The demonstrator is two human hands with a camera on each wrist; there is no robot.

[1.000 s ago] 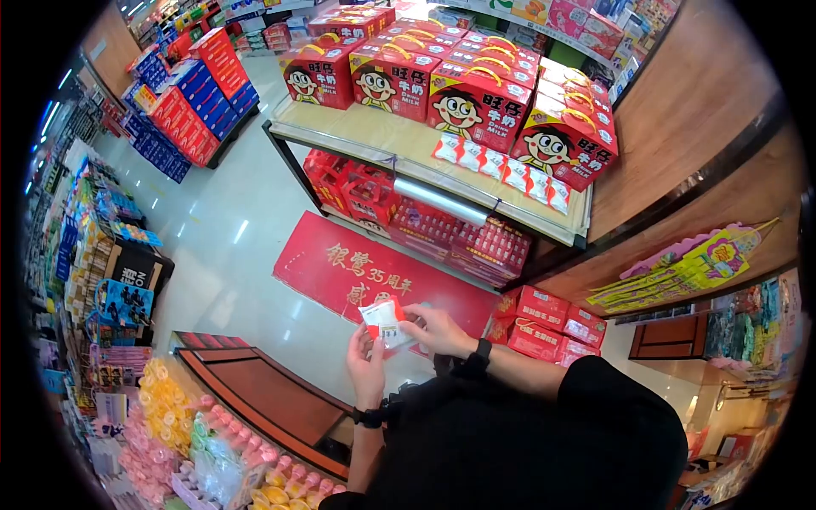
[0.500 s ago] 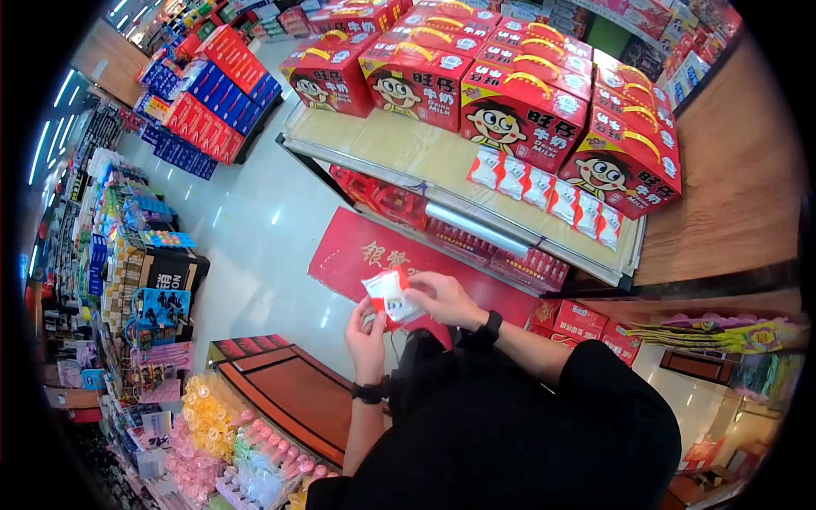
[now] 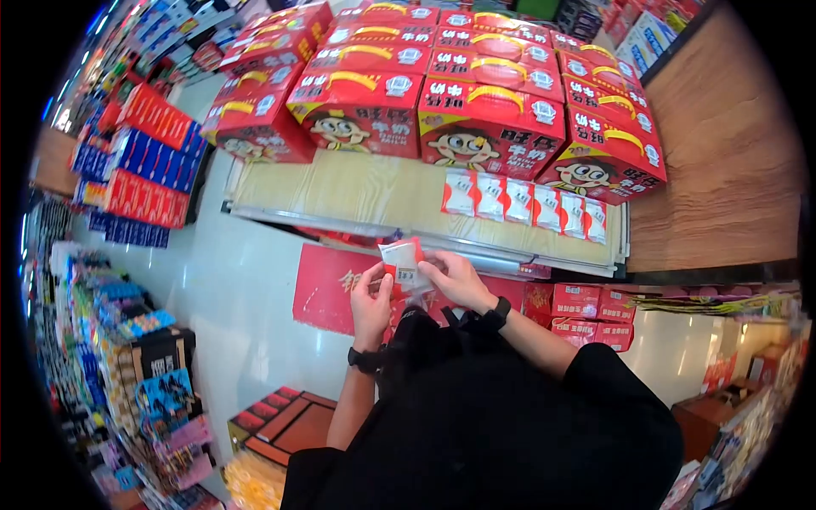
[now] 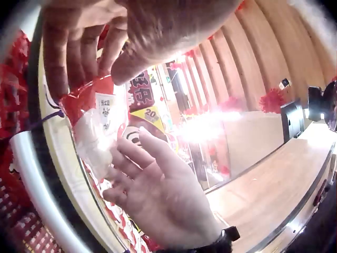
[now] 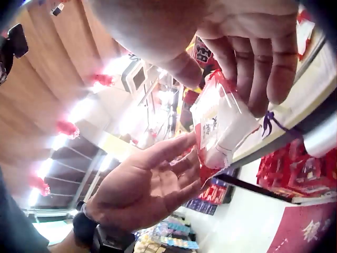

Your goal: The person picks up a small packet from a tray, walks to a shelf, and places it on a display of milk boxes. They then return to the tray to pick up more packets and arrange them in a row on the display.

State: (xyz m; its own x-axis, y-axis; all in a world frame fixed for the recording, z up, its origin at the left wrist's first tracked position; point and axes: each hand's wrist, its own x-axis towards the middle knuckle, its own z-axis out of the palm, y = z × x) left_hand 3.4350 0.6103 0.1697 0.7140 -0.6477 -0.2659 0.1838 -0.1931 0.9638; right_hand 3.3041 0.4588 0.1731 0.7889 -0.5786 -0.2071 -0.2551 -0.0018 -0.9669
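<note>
Now pinching a packet (image 3: 403, 262) by opposite edges with the fingers of left hand (image 3: 371, 306) and right hand (image 3: 460, 282), equally close; holding it mid-air short of the shelf (image 3: 340, 183), long axis roughly towards that, nearer and left of the row of packets (image 3: 518, 202).

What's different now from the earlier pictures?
The head view has turned: the shelf looks straighter, and the packet shows higher up, nearer the shelf's front edge. Nothing was let go; the left hand and right hand both still hold the packet. The row of other packets stays on the shelf.
</note>
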